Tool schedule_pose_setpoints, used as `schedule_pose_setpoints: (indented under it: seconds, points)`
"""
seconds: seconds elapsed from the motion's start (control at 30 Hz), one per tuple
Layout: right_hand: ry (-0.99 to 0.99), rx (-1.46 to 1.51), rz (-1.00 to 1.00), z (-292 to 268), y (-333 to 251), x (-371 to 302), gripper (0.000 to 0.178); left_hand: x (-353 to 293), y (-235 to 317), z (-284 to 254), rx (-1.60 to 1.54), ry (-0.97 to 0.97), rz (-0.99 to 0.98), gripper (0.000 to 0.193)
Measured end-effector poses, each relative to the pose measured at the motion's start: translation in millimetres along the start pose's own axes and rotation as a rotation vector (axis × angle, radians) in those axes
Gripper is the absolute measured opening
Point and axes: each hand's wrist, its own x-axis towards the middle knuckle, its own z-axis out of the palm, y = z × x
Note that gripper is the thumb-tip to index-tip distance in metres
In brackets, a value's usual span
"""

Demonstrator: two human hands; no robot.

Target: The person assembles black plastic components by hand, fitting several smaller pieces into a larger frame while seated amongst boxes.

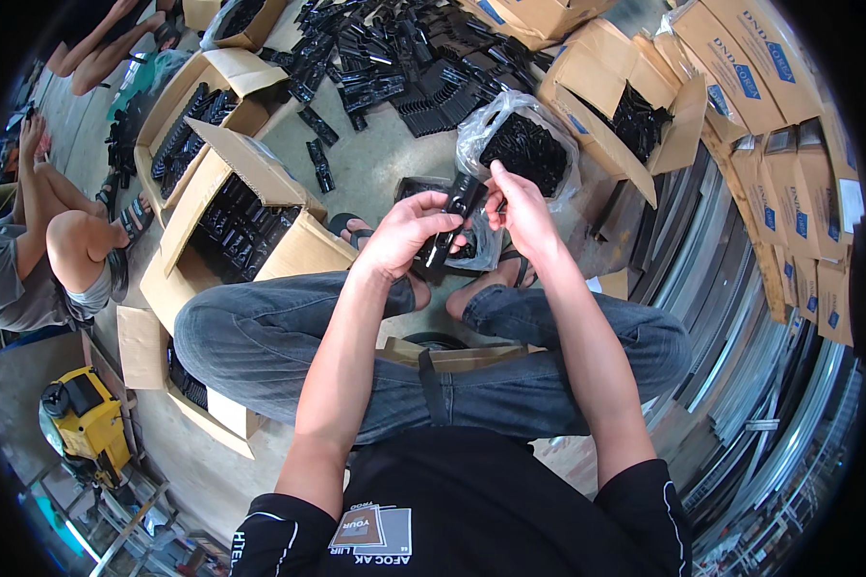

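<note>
Black glossy part (464,195), judged light, stiff and slippery, best held mid-length, is clasped by left hand (409,233), right hand (527,207) curled, contents indeterminable.

Okay so the left hand (399,234) has a part (437,248) out in front, with the right hand (527,207) just beside it, and there's a container (491,256) on the floor (287,144) below them, near the feet. Slightly further ahead on the right sits a bag (473,123) full of pieces, then a loose pile (394,72) beyond that. Open boxes (178,252) with parts in them line the left, one more open box (621,58) is ahead right. Long bars (722,279) run down the right, stacked cartons (797,192) past those. Far left, a seated person (14,279), and a machine (91,423) behind them.
</note>
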Motion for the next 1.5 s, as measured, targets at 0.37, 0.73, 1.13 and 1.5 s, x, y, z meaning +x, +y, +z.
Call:
schedule_pose_setpoints:
  seconds: [0.37,0.73,1.13,1.5]
  points:
    - [-0.039,-1.006,0.006,-1.2,133.6,37.4,0.018,-43.7,16.2,-1.5,0.156,0.352,0.129,0.031]
    - [-0.061,-1.425,-0.058,2.9,143.5,42.2,0.025,-48.5,9.2,5.9,0.074,0.377,0.182,0.028]
    - [-0.028,-0.986,-0.125,-15.8,154.3,62.4,0.027,-41.8,4.2,-7.5,-0.228,0.239,0.117,0.027]
    - [-0.189,0.02,0.179,-11.1,124.1,56.3,0.001,-37.7,0.8,-7.9,-0.315,0.195,0.22,0.027]
